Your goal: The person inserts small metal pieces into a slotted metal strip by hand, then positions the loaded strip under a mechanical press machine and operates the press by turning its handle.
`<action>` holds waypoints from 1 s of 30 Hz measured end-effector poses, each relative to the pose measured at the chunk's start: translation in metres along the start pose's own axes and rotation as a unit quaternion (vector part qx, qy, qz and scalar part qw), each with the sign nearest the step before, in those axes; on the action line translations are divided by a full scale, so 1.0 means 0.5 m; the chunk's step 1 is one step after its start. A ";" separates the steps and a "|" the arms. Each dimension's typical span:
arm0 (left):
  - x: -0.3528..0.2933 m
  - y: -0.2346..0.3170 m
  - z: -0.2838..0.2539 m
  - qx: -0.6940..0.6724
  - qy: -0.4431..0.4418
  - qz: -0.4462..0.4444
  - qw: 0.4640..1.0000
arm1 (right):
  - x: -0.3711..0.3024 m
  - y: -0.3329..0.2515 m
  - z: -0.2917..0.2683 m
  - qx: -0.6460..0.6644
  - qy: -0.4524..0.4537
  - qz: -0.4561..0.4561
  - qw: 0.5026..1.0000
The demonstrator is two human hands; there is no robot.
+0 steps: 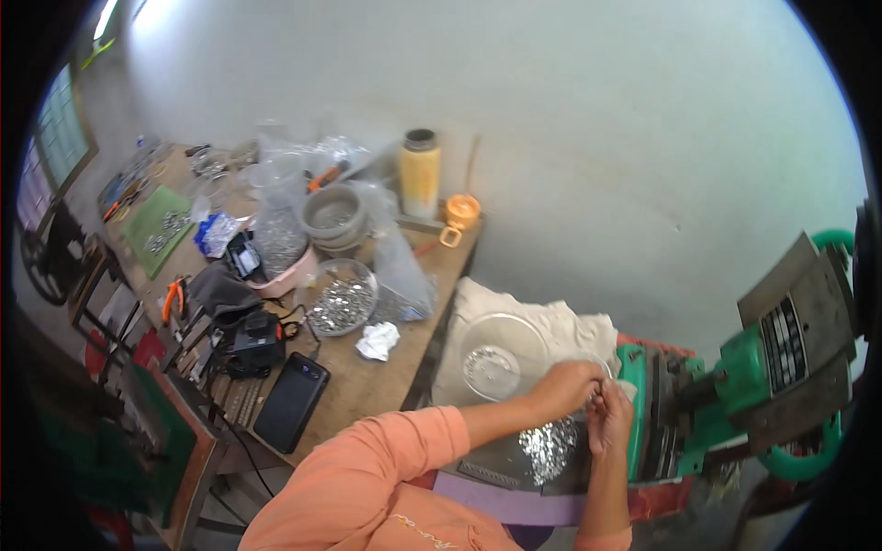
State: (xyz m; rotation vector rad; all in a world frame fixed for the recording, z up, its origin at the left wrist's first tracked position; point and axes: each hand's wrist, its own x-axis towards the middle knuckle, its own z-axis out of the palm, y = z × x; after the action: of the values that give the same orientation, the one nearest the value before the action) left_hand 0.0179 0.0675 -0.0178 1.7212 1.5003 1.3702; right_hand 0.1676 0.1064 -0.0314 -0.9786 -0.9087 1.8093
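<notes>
My left hand [568,386] reaches across to the green machine's near side, its fingers closed and bent downward. Just beside it, my right hand [611,421] is raised with fingers curled, the fingertips of both hands meeting. Whatever they pinch is too small to make out. Below them a heap of shiny metal pieces [548,452] lies on a dark work surface. To the left of my hands, a clear round plastic tub [525,332] holds a few small metal pieces [491,369] and sits on beige cloth [459,360].
A green hand press [735,367] stands close at the right. On the wooden table [386,390] at left are a tub of metal pieces [342,308], a black power bank [292,402], crumpled white foil [378,341], a yellow bottle [420,174] and orange pliers [173,298].
</notes>
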 end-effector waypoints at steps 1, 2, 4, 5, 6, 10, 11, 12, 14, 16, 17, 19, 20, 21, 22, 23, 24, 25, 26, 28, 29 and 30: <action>0.000 0.006 -0.004 0.005 -0.009 -0.026 1.000 | 0.002 0.005 -0.005 0.001 -0.002 -0.004 1.000; 0.001 0.012 -0.010 0.017 -0.007 -0.033 0.999 | 0.006 0.009 -0.006 0.003 -0.002 -0.008 1.000; 0.000 0.010 -0.008 0.029 0.000 -0.043 0.999 | 0.008 0.021 -0.011 0.000 -0.008 -0.020 1.000; 0.000 0.008 -0.005 0.030 0.007 -0.027 0.999 | 0.009 0.025 -0.012 -0.001 -0.003 -0.034 0.999; 0.002 0.007 -0.004 0.028 0.011 -0.009 0.999 | 0.006 0.027 -0.014 -0.007 0.007 -0.041 0.999; 0.006 0.008 0.004 0.025 0.024 0.005 0.999 | 0.003 0.036 -0.017 -0.017 0.008 -0.070 0.997; 0.008 0.005 0.004 0.025 0.026 -0.001 0.999 | 0.003 0.033 -0.015 -0.018 0.007 -0.065 0.998; 0.008 0.003 0.002 0.036 0.022 0.000 0.999 | 0.001 0.030 -0.013 -0.049 0.005 -0.057 0.997; 0.014 0.000 0.002 0.044 0.016 -0.009 0.999 | 0.012 0.032 -0.030 -0.108 -0.023 -0.058 0.992; 0.015 -0.007 0.001 0.050 0.028 0.011 0.998 | -0.006 0.019 -0.004 -0.127 -0.012 -0.049 0.991; 0.011 -0.008 0.001 0.048 0.028 0.001 0.998 | -0.016 0.010 0.010 -0.143 -0.002 -0.050 0.988; 0.010 -0.005 -0.001 0.045 0.052 0.011 0.998 | -0.020 0.000 0.015 -0.165 0.002 -0.038 0.986; 0.009 -0.009 0.002 0.044 0.052 0.001 0.998 | -0.021 -0.001 0.017 -0.175 0.004 -0.040 0.984; 0.008 -0.009 -0.002 0.040 0.050 -0.006 0.998 | -0.022 -0.003 0.020 -0.186 0.007 -0.042 0.982; 0.006 -0.004 -0.006 0.025 0.044 -0.008 0.999 | -0.029 -0.003 0.030 -0.178 0.014 -0.046 0.983; 0.006 0.001 -0.010 0.009 0.038 -0.010 0.999 | -0.027 -0.001 0.024 -0.182 0.018 -0.037 0.982; 0.006 0.008 -0.013 0.008 0.052 -0.007 0.999 | -0.020 0.003 0.011 -0.174 0.002 -0.056 0.983; 0.005 0.016 -0.016 0.002 0.048 -0.015 0.999 | -0.017 0.007 0.000 -0.166 -0.014 -0.074 0.983; 0.007 0.030 -0.028 -0.050 0.038 -0.039 0.997 | -0.014 0.010 0.002 -0.145 -0.011 -0.089 0.985; 0.004 0.029 -0.023 -0.106 0.041 -0.066 0.991 | -0.022 0.004 0.011 -0.098 -0.004 -0.068 0.993; 0.002 0.027 -0.020 -0.110 0.038 -0.070 0.991 | -0.026 -0.002 0.020 -0.049 0.002 -0.055 0.997; -0.002 0.029 -0.019 -0.145 0.043 -0.076 0.986 | -0.031 -0.006 0.029 -0.042 0.019 -0.046 0.998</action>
State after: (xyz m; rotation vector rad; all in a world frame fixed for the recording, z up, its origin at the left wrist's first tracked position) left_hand 0.0161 0.0601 -0.0022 1.3572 1.3681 1.5128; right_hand 0.1607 0.0905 -0.0187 -1.0034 -0.9961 1.6817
